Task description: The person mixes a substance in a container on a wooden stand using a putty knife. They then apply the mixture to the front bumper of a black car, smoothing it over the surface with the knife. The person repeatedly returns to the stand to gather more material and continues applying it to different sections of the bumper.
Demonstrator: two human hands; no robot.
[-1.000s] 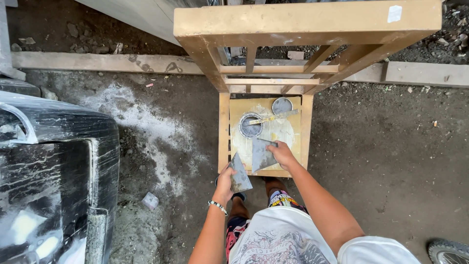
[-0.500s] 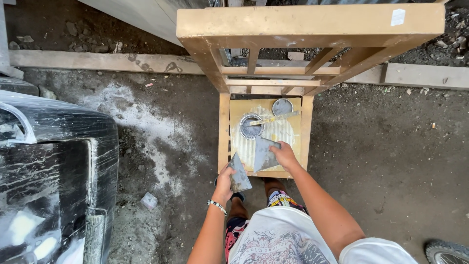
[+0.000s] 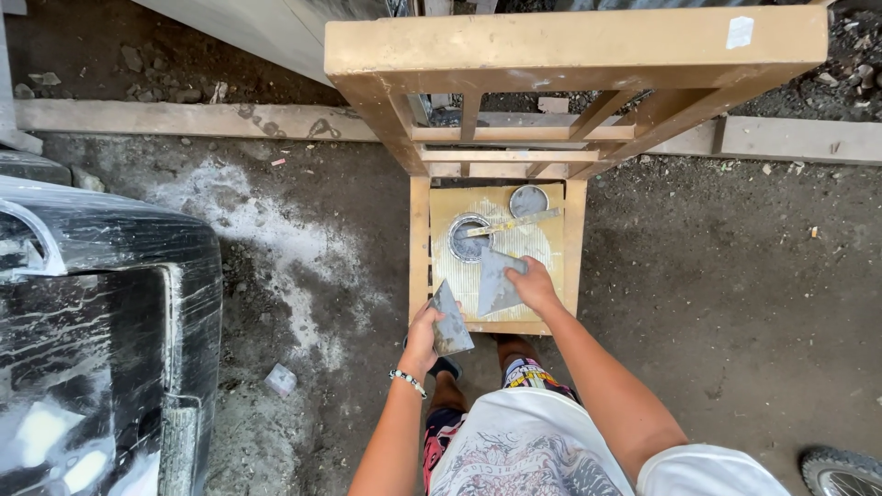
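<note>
Left hand (image 3: 422,332): gripped a scraper (image 3: 451,319), blade up, off the stool (image 3: 420,248).
Right hand (image 3: 532,285): pressed a second scraper (image 3: 495,280) flat beside the can (image 3: 470,236), within reach.

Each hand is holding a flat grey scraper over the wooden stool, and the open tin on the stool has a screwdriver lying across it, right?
Not quite. The head view shows a flat yellowish stick, not a screwdriver, lying across the open tin. The rest holds: the left hand and right hand each hold a scraper.

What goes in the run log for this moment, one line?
left hand: holds grey scraper | right hand: holds second scraper over wooden stool | open tin, stick across it, lid beside
</note>
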